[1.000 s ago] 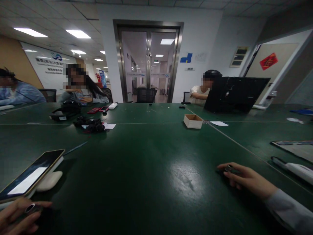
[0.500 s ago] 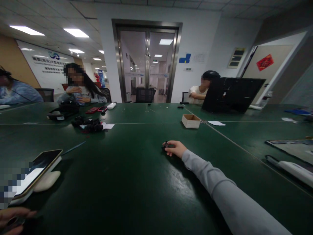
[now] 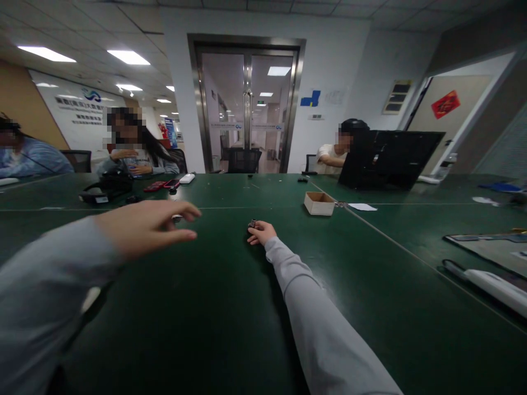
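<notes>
My right hand (image 3: 262,233) rests low over the green table (image 3: 197,318), its fingertips closed on a small dark cylindrical piece with a shiny top (image 3: 252,224). The piece stands upright at the table surface; its exact kind is too small to tell. My left hand (image 3: 152,227) is raised at the left, slightly blurred, with thumb and fingers apart. A small pale and dark bit (image 3: 177,218) shows between its fingers, apparently on the table behind. That hand and sleeve hide most of the dark bundle and the phone. Only an edge of a white rounded object (image 3: 91,299) shows beneath the sleeve.
A small open box (image 3: 319,203) stands right of centre, near a white paper (image 3: 362,207). A black headset (image 3: 105,187), red items (image 3: 155,186) and a white case (image 3: 187,178) lie at far left. A monitor (image 3: 389,159) stands far right. Several people sit across the table.
My left hand has risen from the lower left corner and reached forward over the table. My right hand has slid left and slightly farther away, still gripping the small dark piece.
</notes>
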Available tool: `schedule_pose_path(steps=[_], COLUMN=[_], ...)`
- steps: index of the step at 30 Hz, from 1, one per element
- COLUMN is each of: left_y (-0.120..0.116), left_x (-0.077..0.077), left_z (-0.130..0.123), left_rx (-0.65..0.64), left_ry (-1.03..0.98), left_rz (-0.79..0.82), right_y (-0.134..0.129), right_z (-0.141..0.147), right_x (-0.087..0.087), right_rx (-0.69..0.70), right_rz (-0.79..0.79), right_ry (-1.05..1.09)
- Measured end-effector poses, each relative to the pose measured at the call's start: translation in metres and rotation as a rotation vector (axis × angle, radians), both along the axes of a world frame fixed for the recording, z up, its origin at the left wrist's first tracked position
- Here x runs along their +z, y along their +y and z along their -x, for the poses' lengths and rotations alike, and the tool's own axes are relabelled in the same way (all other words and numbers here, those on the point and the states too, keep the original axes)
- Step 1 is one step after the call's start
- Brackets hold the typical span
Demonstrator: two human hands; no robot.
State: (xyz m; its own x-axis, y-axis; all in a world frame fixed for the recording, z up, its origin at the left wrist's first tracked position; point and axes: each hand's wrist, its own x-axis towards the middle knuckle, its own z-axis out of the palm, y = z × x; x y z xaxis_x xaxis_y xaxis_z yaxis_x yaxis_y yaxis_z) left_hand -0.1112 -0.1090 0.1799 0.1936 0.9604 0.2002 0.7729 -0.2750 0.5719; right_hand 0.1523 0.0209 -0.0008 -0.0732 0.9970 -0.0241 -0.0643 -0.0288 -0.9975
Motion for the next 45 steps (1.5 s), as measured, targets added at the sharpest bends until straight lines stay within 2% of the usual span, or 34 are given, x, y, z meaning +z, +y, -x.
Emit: schedule_pose_path(steps=[1,2,3,5,7,10,13,20,28,32,39,45], left_y=[0.019,0.041,0.064,0.104,0.13,0.143,0.142,0.148,0.153,0.151,0.152,0.151], left_x=[-0.004,-0.014,-0.029,-0.069,-0.111,-0.159,-0.182,-0.192,-0.198,-0.197,-0.196,-0.195], left_z=[-0.021,-0.042,-0.062,-0.095,-0.117,-0.134,-0.138,-0.127,-0.126,-0.125,-0.128,-0.127], left_rx=[-0.136,-0.218,-0.238,-0.183,-0.114,-0.1,-0.115,-0.067,-0.07,-0.109,-0.027,-0.041], left_ry=[0.11,0.122,0.094,0.01,-0.112,-0.362,-0.557,-0.761,-0.817,-0.864,-0.901,-0.902], left_rz=[0.033,0.009,-0.038,-0.096,-0.081,-0.043,-0.03,0.087,0.062,0.07,0.101,0.141], right_y=[0.001,0.001,0.0,-0.001,-0.002,-0.002,0.0,0.005,0.005,0.003,-0.001,0.0], right_z=[0.004,0.006,0.007,0.007,0.006,0.007,0.009,-0.001,-0.016,-0.015,-0.014,-0.015], right_x=[-0.001,-0.001,-0.002,-0.003,-0.004,-0.006,-0.008,-0.008,-0.003,0.0,0.004,0.001], right_rx=[-0.008,-0.017,-0.029,-0.052,-0.072,-0.102,-0.103,-0.069,0.044,0.003,-0.003,0.023], right_rz=[-0.01,-0.023,-0.037,-0.061,-0.075,-0.095,-0.12,-0.077,-0.002,0.031,0.045,0.007], right_ry=[-0.006,-0.018,-0.031,-0.052,-0.075,-0.131,-0.174,-0.019,0.211,0.235,0.26,0.252])
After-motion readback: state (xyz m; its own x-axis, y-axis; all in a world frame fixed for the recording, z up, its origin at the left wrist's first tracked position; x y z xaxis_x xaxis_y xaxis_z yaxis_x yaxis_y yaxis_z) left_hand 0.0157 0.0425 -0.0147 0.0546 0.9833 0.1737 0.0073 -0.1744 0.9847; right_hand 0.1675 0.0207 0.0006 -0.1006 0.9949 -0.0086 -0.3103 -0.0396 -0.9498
